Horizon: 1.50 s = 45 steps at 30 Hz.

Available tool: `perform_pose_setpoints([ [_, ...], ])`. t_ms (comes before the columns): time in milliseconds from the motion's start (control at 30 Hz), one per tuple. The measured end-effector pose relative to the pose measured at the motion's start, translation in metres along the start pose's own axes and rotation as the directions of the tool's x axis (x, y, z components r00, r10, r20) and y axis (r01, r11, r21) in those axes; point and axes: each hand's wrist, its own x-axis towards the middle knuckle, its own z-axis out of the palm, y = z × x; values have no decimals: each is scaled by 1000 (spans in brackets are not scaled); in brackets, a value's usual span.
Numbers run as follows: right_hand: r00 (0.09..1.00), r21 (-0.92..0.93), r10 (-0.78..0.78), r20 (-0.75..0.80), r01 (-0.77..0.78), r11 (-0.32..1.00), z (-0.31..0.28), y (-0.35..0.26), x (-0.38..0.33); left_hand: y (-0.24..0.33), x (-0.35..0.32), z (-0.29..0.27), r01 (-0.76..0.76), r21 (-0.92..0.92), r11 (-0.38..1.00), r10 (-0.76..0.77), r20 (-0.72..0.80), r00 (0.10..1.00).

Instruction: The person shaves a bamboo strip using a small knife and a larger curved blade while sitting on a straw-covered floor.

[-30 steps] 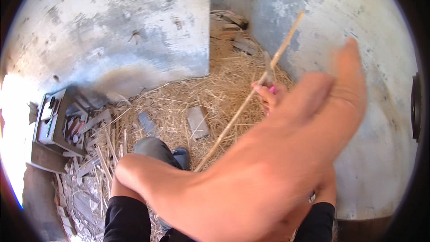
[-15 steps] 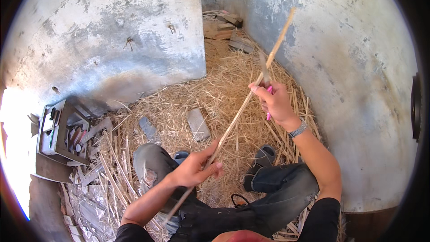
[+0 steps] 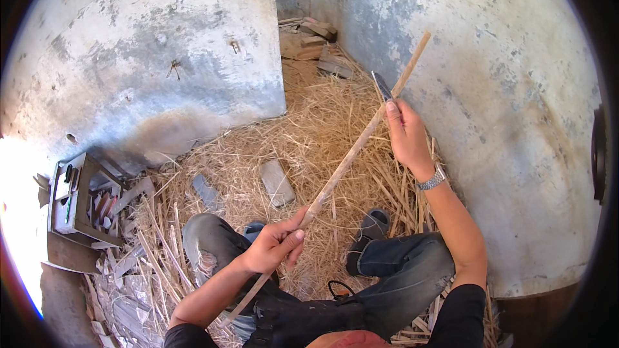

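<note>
A long, thin wooden stick (image 3: 349,156) slants across my lap, rising from lower left to upper right. My left hand (image 3: 274,245) is closed around its lower part, with the tail end passing below my wrist. Higher up, my right hand (image 3: 409,136) grips a knife (image 3: 382,86), its thumb pressed by the stick. The dark blade lies against the stick and points up and away from me. Its handle is hidden in my palm.
Straw-like shavings (image 3: 322,116) cover the floor around my legs. A grey whetstone-like block (image 3: 277,183) and a bluish slab (image 3: 206,191) lie ahead. At left stands a small wooden stool-like box (image 3: 80,196) with tools. Worn walls (image 3: 490,109) rise on both sides; wood pieces (image 3: 322,48) lie at the back.
The stick's far end has dropped slightly and shifted right, and the stick looks turned. My right hand has moved a little right and up, turning so the pink handle no longer shows.
</note>
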Motion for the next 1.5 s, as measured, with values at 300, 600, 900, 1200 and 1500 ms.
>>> perform_pose_setpoints([
  [300,983,-91,-133,-126,122,988,-7,8,6,16,-1,-6,246,-321,915,-231,84,969],
  [600,975,-172,-189,-119,168,971,-6,10,9,23,-3,-13,389,-726,567,-360,206,910],
  [900,960,-130,-281,9,280,951,6,-1,-5,18,-3,-13,385,-644,661,-392,141,909],
  [1200,932,-62,-348,100,355,933,30,-8,-22,20,1,-13,343,-693,634,-338,151,929],
  [1500,920,-57,-391,26,392,918,40,-18,-10,18,7,-17,299,-736,608,-280,154,948],
])
